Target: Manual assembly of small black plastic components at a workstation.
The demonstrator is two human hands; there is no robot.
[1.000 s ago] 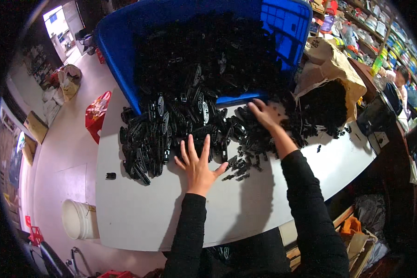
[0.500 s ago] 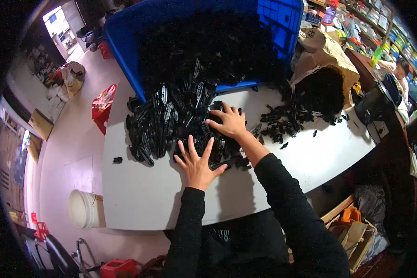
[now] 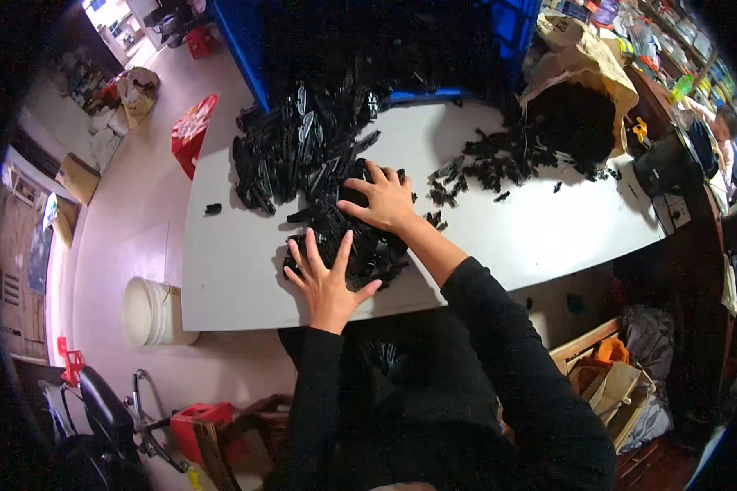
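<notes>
You have just drawn a clump of black parts close to the near edge of the desk, opening a bare gap between it and the small bits toward the far right. Your left grip and right grip rest spread on it, closed on nothing. The pile behind looks like glossy plastic, long and curved; the bits look duller, jagged. The bag is creased brown paper.

Near the frame's centre, the left grip and right grip rest, fingers spread, on black parts on the white surface. A blue bin stands top centre, a sack upper right, a bucket left.
</notes>
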